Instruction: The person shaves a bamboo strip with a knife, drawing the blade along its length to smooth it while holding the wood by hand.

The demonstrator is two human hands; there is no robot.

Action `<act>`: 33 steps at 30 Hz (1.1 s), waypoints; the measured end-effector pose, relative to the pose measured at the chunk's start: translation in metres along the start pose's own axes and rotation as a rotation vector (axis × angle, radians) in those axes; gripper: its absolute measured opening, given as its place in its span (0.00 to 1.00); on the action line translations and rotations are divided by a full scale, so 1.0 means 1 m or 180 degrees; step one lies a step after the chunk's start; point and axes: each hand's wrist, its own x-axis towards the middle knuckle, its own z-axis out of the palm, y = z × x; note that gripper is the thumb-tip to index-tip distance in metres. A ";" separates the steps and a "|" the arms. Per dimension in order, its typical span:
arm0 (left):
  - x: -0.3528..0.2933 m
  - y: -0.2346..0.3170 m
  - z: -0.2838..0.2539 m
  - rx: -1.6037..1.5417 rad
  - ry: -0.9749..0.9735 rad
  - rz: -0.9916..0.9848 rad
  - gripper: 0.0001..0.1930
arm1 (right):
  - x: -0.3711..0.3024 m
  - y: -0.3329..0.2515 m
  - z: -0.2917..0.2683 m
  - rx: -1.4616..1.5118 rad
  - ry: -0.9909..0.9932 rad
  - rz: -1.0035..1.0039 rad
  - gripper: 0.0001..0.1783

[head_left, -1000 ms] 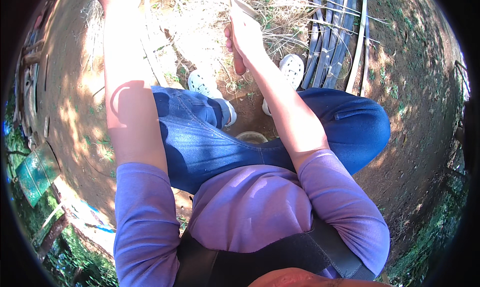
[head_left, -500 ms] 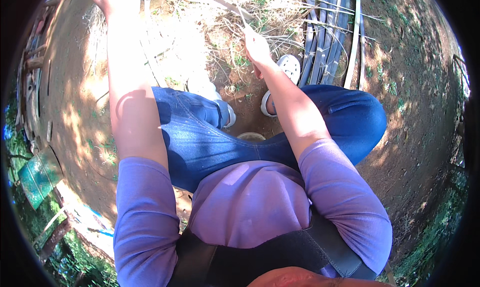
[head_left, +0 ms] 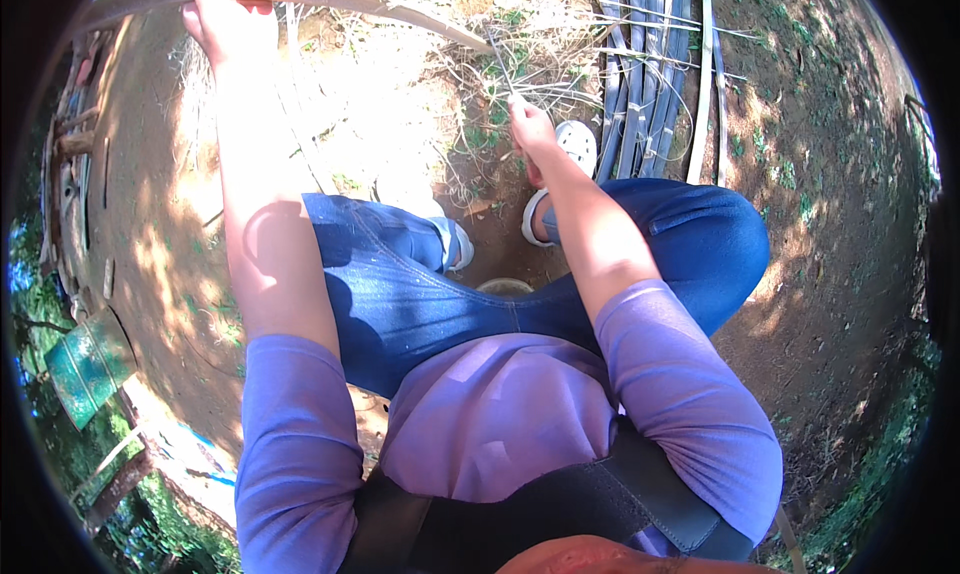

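Observation:
My left hand (head_left: pixel 232 19), partly cut off by the top edge, is closed around a long split bamboo strip (head_left: pixel 400 10). The strip bows across the upper left, its right end hanging over the ground litter. Lower and to the right, my right hand (head_left: pixel 531 130) is closed on a thin knife (head_left: pixel 502 70). Its narrow dark blade points up toward the strip's right end; whether the two touch I cannot tell. The knife's handle is hidden in my fingers.
Thin shavings (head_left: pixel 480 114) litter the sunlit ground ahead. A bundle of long dark strips (head_left: pixel 645 84) lies at the upper right, beside pale strips (head_left: pixel 703 94). My bent knees and white clogs (head_left: pixel 577 146) are below. A green panel (head_left: pixel 90 364) stands far left.
My right hand and the knife have moved down and slightly right, away from the strip's end. The strip and my left hand sit a little lower in view.

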 end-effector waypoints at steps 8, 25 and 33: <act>0.043 -0.069 -0.085 -0.1986 0.0222 -0.1104 0.11 | -0.032 -0.095 0.028 0.0821 0.0057 -0.0397 0.20; 0.004 -0.004 -0.022 0.0205 0.0439 0.0229 0.07 | -0.070 -0.152 0.063 0.0828 -0.0473 -0.0520 0.24; 0.002 -0.017 -0.025 0.0405 0.0324 0.0148 0.07 | -0.004 -0.050 0.038 0.0159 0.0341 -0.0318 0.21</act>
